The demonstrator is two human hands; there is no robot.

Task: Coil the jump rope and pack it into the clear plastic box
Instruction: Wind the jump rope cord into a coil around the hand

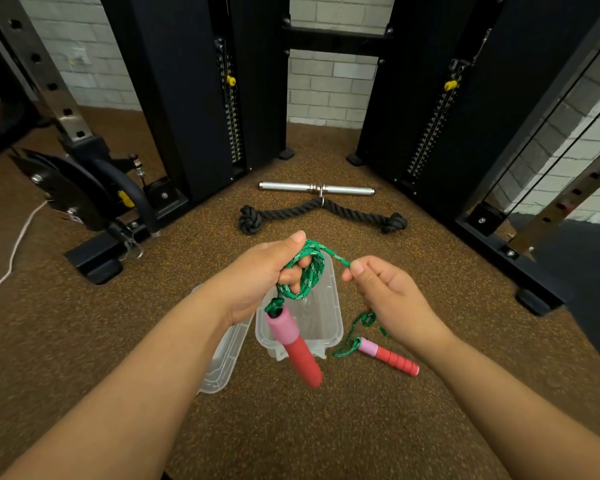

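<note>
Just above the centre of the frame, the left hand (257,275) grips a bundle of green rope (305,271) wound in loops around its fingers. One red and pink handle (297,344) hangs straight down from that bundle, dangling in front of the clear box (329,323). The right hand (381,292), a little to the right, pinches the free run of rope between thumb and fingertips, so a short taut stretch joins the two hands.

From the right hand the rope drops to the floor and ends at the second handle (388,356), which lies on the brown floor (326,427) just right of the box, its long axis slanting toward the lower right. The slack left to wind looks short, so the coiling seems nearly done.

The box sits open directly below the left hand, its long axis running away from the viewer; the left hand is the nearer one for lowering the coil in. The lid (222,362) lies just left of the box, partly under the left forearm.

Further up the frame a black rope attachment (278,214) and a metal bar (291,186) lie well apart from the box, leaving open floor around it.
</note>
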